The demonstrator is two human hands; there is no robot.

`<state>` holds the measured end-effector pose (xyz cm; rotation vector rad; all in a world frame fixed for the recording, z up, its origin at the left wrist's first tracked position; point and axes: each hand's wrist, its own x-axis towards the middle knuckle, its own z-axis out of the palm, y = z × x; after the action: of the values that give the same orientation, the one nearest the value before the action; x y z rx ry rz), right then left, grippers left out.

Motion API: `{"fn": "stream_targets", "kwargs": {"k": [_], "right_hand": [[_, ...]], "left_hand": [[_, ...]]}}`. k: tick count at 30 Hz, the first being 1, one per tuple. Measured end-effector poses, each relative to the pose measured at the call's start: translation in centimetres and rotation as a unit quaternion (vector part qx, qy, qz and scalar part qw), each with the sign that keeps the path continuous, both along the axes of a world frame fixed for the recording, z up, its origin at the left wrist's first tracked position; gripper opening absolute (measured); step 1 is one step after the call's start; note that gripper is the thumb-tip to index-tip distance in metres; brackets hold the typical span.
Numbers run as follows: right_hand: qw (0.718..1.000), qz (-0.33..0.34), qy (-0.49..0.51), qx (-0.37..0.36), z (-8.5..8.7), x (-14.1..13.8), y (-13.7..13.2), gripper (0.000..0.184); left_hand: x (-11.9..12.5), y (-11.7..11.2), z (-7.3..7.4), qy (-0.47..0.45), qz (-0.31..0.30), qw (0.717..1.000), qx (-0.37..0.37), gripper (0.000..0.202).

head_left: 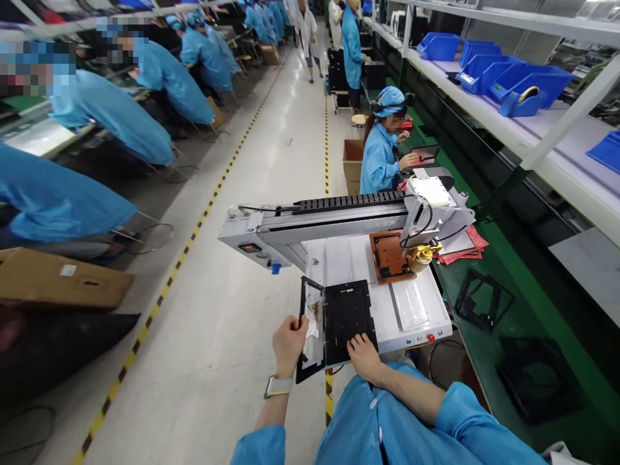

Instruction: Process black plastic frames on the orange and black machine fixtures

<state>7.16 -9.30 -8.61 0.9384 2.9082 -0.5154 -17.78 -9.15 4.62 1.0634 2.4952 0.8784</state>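
My left hand (289, 343) is closed around the left edge of a black rectangular frame (310, 329) that stands tilted up off the machine bed. My right hand (364, 355) lies with its fingers flat on a black panel (347, 316) resting on the white machine table (411, 310). Behind it an orange-brown fixture plate (387, 255) sits under the grey machine head (431, 206), which carries a yellow roll (420, 256).
A grey gantry arm (310, 223) crosses the machine. On the green bench to the right lie a black frame (483, 300) and red sheets (465, 248). A seated co-worker in blue (382, 152) is ahead. Blue bins (513, 81) sit on the shelf. Several seated workers line the left aisle.
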Motion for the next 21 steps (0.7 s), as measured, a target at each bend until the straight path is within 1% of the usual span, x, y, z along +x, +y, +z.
{"fn": "stream_targets", "kwargs": {"k": [3,5,7,10,13,15,17,19,21], "right_hand": [[1.0,-0.008,-0.028,-0.01,-0.3,-0.3,-0.2,0.035],[0.999,-0.022,-0.044,-0.015,0.0,-0.6,0.4,0.024],[0.998,-0.029,-0.05,-0.018,0.3,-1.0,1.1,0.016],[0.998,-0.023,-0.051,-0.018,1.0,-1.2,1.7,0.012],[0.999,-0.014,-0.04,-0.012,2.6,-0.5,1.7,0.01],[1.0,-0.011,-0.015,-0.009,4.5,0.5,1.6,0.008],[1.0,-0.008,0.026,0.002,7.4,1.7,1.5,0.007],[0.997,0.003,0.071,0.023,11.1,2.9,1.4,0.01],[0.992,0.028,0.115,0.053,15.4,4.0,1.1,0.02]], "left_hand": [[-2.5,-1.4,-0.8,-0.021,0.049,0.998,0.033,0.043],[-3.3,-1.7,-1.3,-0.033,0.059,0.997,0.033,0.043],[-3.5,-1.7,-1.5,-0.041,0.058,0.997,0.036,0.044],[-3.4,-1.5,-1.5,-0.043,0.057,0.997,0.04,0.045],[-3.3,-1.5,-1.4,-0.04,0.052,0.997,0.042,0.045],[-3.4,-1.7,-1.4,-0.04,0.049,0.997,0.039,0.045],[-3.4,-1.8,-1.3,-0.041,0.049,0.997,0.036,0.045],[-3.4,-1.9,-1.3,-0.041,0.047,0.997,0.038,0.046],[-3.2,-1.9,-1.1,-0.041,0.045,0.997,0.045,0.047]]}}
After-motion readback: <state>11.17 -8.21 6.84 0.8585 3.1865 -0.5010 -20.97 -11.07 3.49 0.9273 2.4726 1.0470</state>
